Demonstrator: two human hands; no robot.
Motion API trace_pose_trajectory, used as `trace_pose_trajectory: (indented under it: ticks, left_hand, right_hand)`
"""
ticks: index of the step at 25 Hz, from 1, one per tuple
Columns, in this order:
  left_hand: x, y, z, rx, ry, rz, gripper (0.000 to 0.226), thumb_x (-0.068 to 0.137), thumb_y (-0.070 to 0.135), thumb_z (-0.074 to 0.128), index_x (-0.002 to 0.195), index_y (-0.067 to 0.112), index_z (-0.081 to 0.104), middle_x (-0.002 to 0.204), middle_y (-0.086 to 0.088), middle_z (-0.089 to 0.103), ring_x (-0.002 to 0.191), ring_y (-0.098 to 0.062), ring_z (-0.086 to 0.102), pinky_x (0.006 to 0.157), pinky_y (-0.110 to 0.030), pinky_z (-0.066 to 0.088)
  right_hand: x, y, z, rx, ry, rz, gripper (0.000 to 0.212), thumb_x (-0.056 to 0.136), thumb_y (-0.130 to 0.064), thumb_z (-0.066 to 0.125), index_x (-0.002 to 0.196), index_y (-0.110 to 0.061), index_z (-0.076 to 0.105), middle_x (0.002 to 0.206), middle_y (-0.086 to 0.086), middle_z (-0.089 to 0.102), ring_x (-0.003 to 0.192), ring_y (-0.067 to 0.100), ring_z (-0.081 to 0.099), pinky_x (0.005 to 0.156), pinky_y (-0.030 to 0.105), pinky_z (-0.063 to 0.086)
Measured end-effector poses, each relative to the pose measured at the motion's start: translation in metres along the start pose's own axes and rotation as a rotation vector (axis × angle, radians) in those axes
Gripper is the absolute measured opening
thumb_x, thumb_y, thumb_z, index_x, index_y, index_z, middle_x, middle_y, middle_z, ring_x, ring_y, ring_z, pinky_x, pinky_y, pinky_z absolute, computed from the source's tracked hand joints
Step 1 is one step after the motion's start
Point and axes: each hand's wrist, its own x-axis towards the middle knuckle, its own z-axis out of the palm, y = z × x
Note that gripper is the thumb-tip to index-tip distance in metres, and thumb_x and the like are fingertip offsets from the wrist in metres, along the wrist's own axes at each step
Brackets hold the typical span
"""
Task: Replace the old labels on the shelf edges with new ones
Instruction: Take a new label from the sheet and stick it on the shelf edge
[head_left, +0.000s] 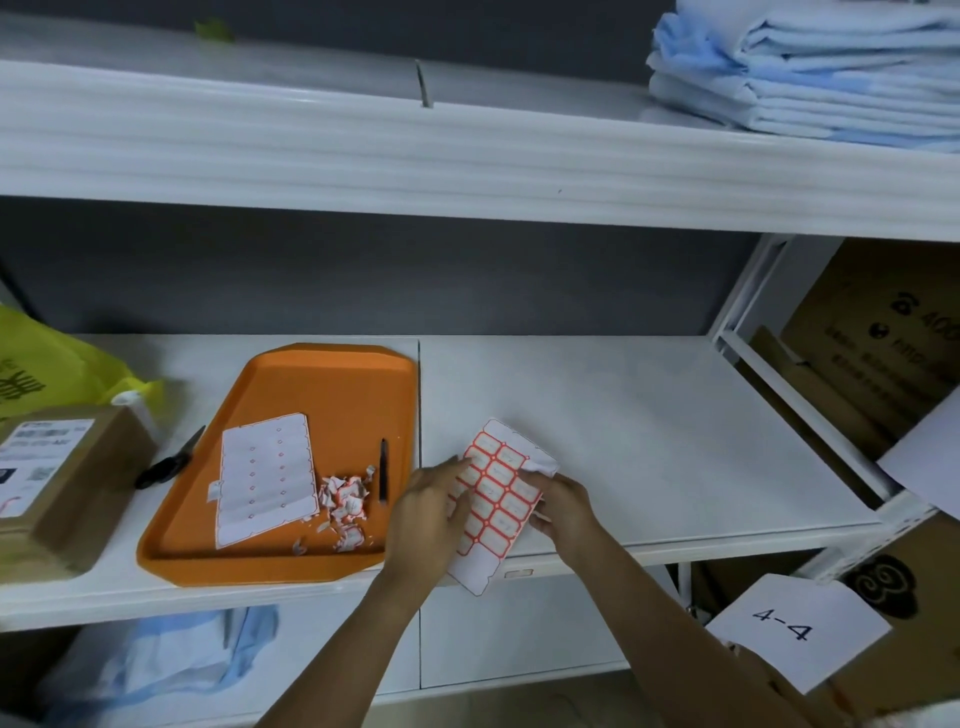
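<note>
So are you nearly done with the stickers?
Some is done: torn scraps of label and a used-up sheet lie in the orange tray. Right now the left hand and right hand hold a label sheet with many labels on it. Left: one faint label on the shelf edge looks unreplaced, though it's hard to tell.

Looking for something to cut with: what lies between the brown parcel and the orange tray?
Black scissors lie on the shelf between the parcel and the tray, in the head view.
</note>
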Motion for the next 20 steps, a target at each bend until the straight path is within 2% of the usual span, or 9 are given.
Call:
trace_pose_trajectory:
  ticks: [3, 7, 11, 14, 20]
  left_hand:
    - [0.006, 0.013, -0.003, -0.014, 0.029, 0.06, 0.05, 0.091, 0.055, 0.046, 0.135, 0.032, 0.052, 0.139, 0.01, 0.053, 0.122, -0.011, 0.055, 0.098, -0.027, 0.044]
    - [0.005, 0.028, -0.002, 0.031, 0.079, 0.095, 0.058, 0.088, 0.062, 0.038, 0.135, 0.031, 0.053, 0.14, 0.008, 0.053, 0.127, -0.012, 0.052, 0.106, -0.035, 0.043]
    - [0.001, 0.042, -0.003, 0.07, 0.146, 0.12, 0.056, 0.089, 0.058, 0.043, 0.131, 0.025, 0.058, 0.135, 0.005, 0.058, 0.123, -0.016, 0.056, 0.103, -0.036, 0.045]
    - [-0.003, 0.052, -0.004, 0.068, 0.149, 0.144, 0.053, 0.089, 0.054, 0.049, 0.131, 0.023, 0.059, 0.134, 0.003, 0.059, 0.119, -0.017, 0.06, 0.1, -0.034, 0.046]
    - [-0.003, 0.078, -0.013, 0.018, 0.171, 0.083, 0.043, 0.09, 0.048, 0.056, 0.122, 0.019, 0.065, 0.12, 0.002, 0.068, 0.103, -0.014, 0.066, 0.094, -0.027, 0.052]
  right_hand:
    - [-0.008, -0.005, 0.003, 0.024, -0.133, -0.016, 0.033, 0.085, -0.019, 0.07, 0.117, -0.011, 0.063, 0.107, 0.011, 0.072, 0.101, 0.029, 0.068, 0.081, 0.038, 0.056]
    - [-0.024, -0.018, 0.004, 0.053, -0.306, -0.067, 0.032, 0.087, -0.019, 0.066, 0.118, -0.013, 0.064, 0.111, 0.015, 0.071, 0.105, 0.033, 0.067, 0.087, 0.041, 0.056]
    - [-0.041, -0.035, 0.0, -0.042, -0.258, -0.172, 0.026, 0.094, -0.031, 0.057, 0.114, -0.016, 0.066, 0.104, 0.011, 0.074, 0.095, 0.028, 0.071, 0.075, 0.036, 0.058]
    - [-0.052, -0.044, -0.006, -0.116, -0.233, -0.269, 0.022, 0.096, -0.027, 0.055, 0.112, -0.019, 0.067, 0.101, 0.009, 0.074, 0.089, 0.025, 0.071, 0.065, 0.03, 0.058]
    - [-0.066, -0.05, -0.01, -0.134, -0.254, -0.333, 0.016, 0.092, -0.016, 0.059, 0.102, -0.01, 0.069, 0.091, 0.007, 0.071, 0.083, 0.022, 0.069, 0.067, 0.034, 0.058]
